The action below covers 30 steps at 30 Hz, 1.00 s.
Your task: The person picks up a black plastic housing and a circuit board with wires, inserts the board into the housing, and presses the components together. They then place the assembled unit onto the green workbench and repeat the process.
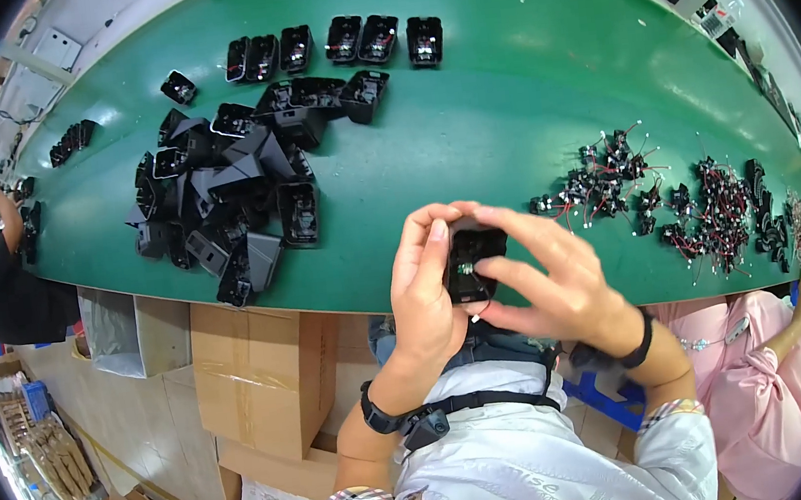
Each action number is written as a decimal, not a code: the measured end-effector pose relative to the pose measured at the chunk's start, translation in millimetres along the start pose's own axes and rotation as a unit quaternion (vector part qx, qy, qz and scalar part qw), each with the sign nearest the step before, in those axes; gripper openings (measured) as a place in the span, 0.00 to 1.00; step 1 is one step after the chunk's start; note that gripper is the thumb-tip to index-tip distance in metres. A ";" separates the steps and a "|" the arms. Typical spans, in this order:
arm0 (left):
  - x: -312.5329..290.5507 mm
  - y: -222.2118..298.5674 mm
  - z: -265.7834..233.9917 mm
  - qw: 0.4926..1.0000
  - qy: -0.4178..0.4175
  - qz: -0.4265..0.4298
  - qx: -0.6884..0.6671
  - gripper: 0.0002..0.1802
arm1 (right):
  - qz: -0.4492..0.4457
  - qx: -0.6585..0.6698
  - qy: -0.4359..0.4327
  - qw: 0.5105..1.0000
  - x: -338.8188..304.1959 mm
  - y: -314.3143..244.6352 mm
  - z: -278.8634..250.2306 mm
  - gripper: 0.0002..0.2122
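Note:
Just over the table's near edge, my left hand (423,282) is closed round the side of a black plastic housing (466,290), its open face turned up. Small parts sit inside it, with a light spot that I cannot make out. My right hand (555,282) bends over the housing from the right. One finger reaches into the open side, while others lie at the far rim. Close to the right thumb, a small white connector (475,317) on a wire hangs at the housing's lower end.
On the green table (466,126) lie a heap of black housings (227,180) at left and rows of open ones (378,39) behind. Wired parts (714,217) are piled at right. Co-workers sit at both sides. Cardboard boxes (253,378) stand below the table edge.

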<state>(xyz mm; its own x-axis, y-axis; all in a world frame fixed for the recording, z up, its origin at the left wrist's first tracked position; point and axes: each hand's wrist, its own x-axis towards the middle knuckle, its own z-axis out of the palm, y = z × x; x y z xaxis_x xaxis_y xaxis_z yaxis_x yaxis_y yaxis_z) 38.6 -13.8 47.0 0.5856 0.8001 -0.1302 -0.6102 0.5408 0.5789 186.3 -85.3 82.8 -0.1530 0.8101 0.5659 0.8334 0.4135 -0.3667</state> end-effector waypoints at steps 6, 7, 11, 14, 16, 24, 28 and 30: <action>69.4 37.3 -3.9 0.831 0.040 0.307 0.462 0.17 | -0.007 -0.069 0.010 0.998 76.0 101.7 -26.1 0.16; 84.2 47.9 -6.4 0.712 0.044 0.359 0.602 0.20 | 0.043 -0.066 -0.007 0.997 88.1 126.1 -29.5 0.15; 126.7 63.0 -7.9 0.430 0.106 0.382 0.811 0.21 | 0.119 -0.090 -0.050 0.987 125.2 213.9 -22.2 0.16; 146.4 54.2 -24.4 0.321 0.123 0.322 0.882 0.22 | 0.111 -0.102 -0.103 0.983 125.6 242.7 -2.1 0.15; 145.0 50.1 -32.0 0.313 0.118 0.341 0.878 0.18 | 0.114 -0.064 -0.123 0.984 125.4 239.0 7.3 0.14; 132.2 47.4 -33.5 0.326 0.057 0.382 0.863 0.08 | 0.099 -0.164 -0.138 0.972 103.5 222.3 -14.8 0.25; 77.7 59.1 -33.4 0.508 -0.082 0.294 0.806 0.10 | 0.064 -0.046 -0.146 0.986 91.6 156.1 -78.2 0.15; 59.8 56.1 -40.5 0.551 -0.147 0.269 0.776 0.11 | 0.058 -0.001 -0.235 0.970 55.1 120.9 -92.1 0.14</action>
<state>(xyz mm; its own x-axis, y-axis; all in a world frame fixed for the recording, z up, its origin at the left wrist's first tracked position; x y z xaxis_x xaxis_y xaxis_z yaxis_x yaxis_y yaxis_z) 17.8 74.9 39.2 0.7435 0.5359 0.4000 0.3199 -0.8103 0.4909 327.5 -29.0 137.6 -0.2835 0.9512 0.1221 0.8606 0.3085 -0.4052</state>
